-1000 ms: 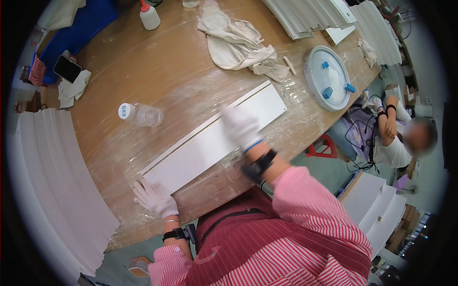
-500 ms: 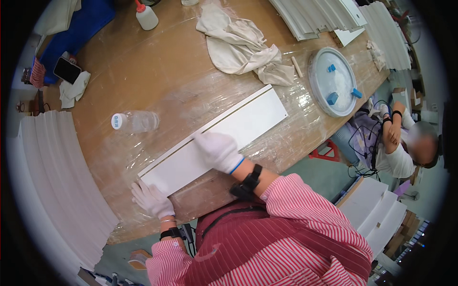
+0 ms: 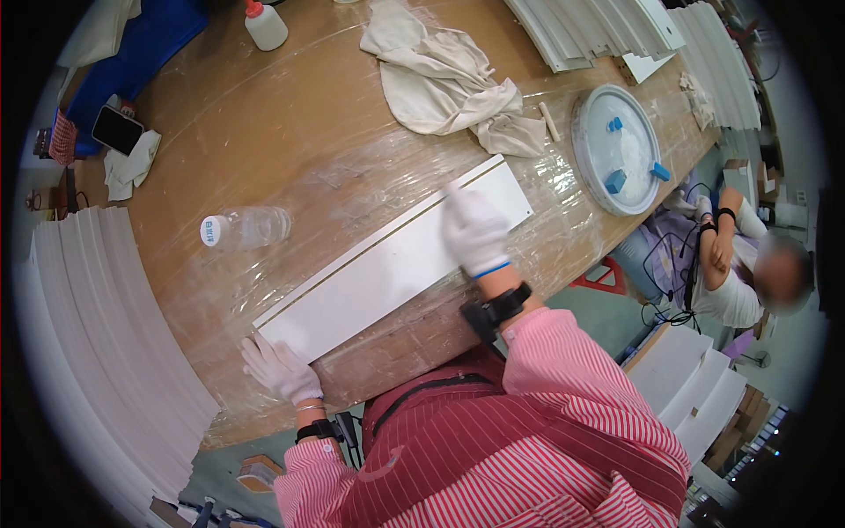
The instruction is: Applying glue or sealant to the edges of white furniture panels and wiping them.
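Note:
A long white board (image 3: 370, 275) with a thin brown groove along its far edge lies slantwise on the film-covered table. My left hand (image 3: 280, 368), in a white glove, rests against the board's near-left end with its fingers stretched out. Over the right part of the board is my right hand (image 3: 477, 231), gloved too. Its fingers are drawn together at the groove and a little blurred; whatever they hold, if anything, is hidden.
A clear bottle (image 3: 246, 227) lies left of the board. Beyond are a cream cloth (image 3: 440, 84), a round tub (image 3: 591, 167) with blue blocks and a red-tipped bottle (image 3: 266, 28). White panels (image 3: 106, 334) are stacked at left; a person (image 3: 731, 255) sits at right.
My right hand has slid along the board's groove, up and to the right, toward its far end. My left hand and the board stay in place.

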Tool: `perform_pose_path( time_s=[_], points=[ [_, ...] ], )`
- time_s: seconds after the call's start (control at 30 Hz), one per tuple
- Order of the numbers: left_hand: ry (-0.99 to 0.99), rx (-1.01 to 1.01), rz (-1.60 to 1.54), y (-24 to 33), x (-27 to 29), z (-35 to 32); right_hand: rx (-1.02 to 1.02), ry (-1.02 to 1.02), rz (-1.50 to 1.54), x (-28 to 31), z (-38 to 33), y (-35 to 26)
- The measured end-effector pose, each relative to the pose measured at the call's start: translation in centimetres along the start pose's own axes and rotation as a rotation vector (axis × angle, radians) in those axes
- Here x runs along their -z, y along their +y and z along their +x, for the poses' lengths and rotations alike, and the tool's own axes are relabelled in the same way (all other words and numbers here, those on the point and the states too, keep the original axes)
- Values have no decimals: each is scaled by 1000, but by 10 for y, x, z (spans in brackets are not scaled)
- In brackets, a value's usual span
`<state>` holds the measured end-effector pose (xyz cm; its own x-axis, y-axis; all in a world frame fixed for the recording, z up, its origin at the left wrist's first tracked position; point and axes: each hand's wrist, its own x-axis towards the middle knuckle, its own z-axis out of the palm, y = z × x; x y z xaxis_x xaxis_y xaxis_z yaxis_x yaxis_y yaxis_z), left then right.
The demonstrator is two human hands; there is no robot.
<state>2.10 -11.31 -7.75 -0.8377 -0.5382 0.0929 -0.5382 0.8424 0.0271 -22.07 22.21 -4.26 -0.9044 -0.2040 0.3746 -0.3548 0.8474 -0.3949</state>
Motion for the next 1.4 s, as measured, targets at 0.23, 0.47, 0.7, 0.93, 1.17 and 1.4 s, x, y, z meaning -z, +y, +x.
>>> perform_pose_path(
  time_s=[0.23, 0.47, 0.7, 0.93, 1.17, 1.4],
  points=[
    [-84, 55, -2, 6, 6, 2, 75, -206, 119, -34, -33, -56],
    [-86, 50, -34, 6, 5, 3, -34, -154, 34, -18, -64, 14],
    [-64, 37, 69, 4, 6, 0, -294, 235, -249, 75, -21, 90],
    [-183, 96, -9, 25, 30, 15, -200, 42, -178, 36, -28, 61],
    [-69, -13, 45, 25, 28, 14, -120, 43, -179, -4, -12, 55],
    [-65, 54, -48, 4, 6, 4, 257, -378, 352, -82, -75, -173]
  ],
)
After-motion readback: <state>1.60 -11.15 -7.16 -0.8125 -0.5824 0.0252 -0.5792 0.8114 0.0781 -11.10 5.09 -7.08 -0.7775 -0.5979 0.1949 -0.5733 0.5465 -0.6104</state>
